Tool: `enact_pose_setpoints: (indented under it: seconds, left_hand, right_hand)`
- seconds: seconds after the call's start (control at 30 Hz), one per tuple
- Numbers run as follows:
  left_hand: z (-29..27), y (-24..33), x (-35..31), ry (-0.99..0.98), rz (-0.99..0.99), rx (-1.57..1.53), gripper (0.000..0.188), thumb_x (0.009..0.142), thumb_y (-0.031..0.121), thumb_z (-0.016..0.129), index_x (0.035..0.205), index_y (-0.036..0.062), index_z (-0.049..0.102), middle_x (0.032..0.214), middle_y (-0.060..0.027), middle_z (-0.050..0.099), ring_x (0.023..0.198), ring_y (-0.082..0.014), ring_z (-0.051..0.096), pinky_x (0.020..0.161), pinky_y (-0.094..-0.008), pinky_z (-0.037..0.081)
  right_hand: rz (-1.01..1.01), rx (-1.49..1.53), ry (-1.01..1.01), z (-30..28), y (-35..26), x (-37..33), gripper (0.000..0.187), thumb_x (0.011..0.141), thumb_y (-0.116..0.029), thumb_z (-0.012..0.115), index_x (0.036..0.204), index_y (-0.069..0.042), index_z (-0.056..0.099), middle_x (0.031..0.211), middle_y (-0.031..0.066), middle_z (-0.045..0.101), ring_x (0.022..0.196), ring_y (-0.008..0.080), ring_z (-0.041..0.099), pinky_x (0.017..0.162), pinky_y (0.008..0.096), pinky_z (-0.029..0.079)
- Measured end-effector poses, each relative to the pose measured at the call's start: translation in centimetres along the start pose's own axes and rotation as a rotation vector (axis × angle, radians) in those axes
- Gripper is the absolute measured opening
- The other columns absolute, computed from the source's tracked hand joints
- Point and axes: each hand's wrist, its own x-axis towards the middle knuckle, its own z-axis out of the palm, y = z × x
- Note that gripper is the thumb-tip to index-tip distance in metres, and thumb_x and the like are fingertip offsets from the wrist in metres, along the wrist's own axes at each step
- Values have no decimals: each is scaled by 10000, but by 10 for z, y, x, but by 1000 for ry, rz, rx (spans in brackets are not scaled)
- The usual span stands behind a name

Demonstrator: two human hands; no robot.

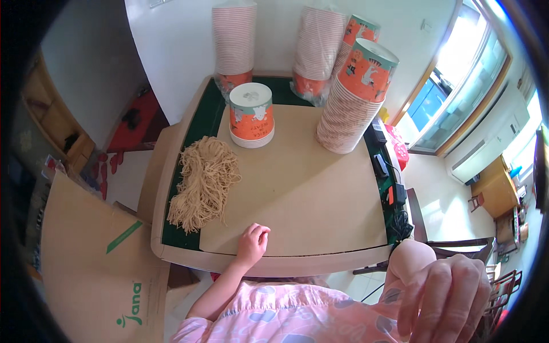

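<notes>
- The left hand (253,240) lies at the near edge of the beige-rimmed, green-topped table (274,264), left of that edge's middle, its fingers loosely curled; whether anything is inside them I cannot tell.
- The right hand (449,291) is raised close to the camera, outside the near right corner, its fingers bent and close together; its fingertips do not show clearly, so I cannot tell if it holds anything.
- Nearest the left hand, the loose bundle of thin tan strings (205,186) lies along the left edge, partly on the flat tan board (297,197) and partly on the green top.
- Beyond the bundle, a short stack of upside-down orange-and-green paper cups with white rims (251,114) stands left of centre, toward the far edge.
- A tall stack of similar upside-down cups (355,100) stands near the far right corner, leaning in this view.
- Along the far edge stand two tall stacks of cups in clear plastic, one left (233,40) and one right (320,46).
- Black adapters and cables (380,166) line the right edge.
- A large brown cardboard box (86,240) stands off the left edge.
</notes>
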Motion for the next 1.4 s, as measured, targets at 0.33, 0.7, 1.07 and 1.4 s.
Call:
enact_pose_setpoints:
  seconds: [0.33, 0.7, 1.07, 1.4]
  left_hand:
    - [-1, -3, 0, 12, 41, 24, 94, 807, -10, 612, 874, 55, 619, 813, -98, 593, 704, -257, 606, 618, -358, 499]
    - [-3, -1, -1, -13, 24, 16, 78, 809, 15, 611, 869, 65, 602, 824, -96, 597, 759, -289, 610, 661, -393, 511]
    - [-7, -2, 6, -33, -18, -7, 80, 809, 11, 615, 868, 65, 613, 815, -92, 599, 723, -275, 614, 639, -377, 510]
    - [-98, -22, 138, 195, -114, -115, 71, 884, 65, 610, 942, 32, 635, 825, -121, 627, 725, -210, 620, 651, -311, 503]
  right_hand:
    - [-10, -26, -69, 8, -3, 4, 40, 826, -87, 719, 848, -119, 729, 996, 62, 688, 878, 190, 642, 718, 262, 503]
    - [3, -52, -8, 16, 1, 11, 35, 832, -97, 713, 840, -126, 731, 1028, 48, 689, 917, 188, 645, 732, 272, 498]
    - [-9, -11, -190, -9, 13, 28, 46, 835, -117, 707, 813, -126, 746, 1017, 43, 694, 915, 184, 651, 750, 280, 499]
    - [10, -49, -325, -112, 106, 30, 87, 889, -87, 639, 886, -1, 653, 825, 133, 649, 748, 225, 638, 664, 321, 519]
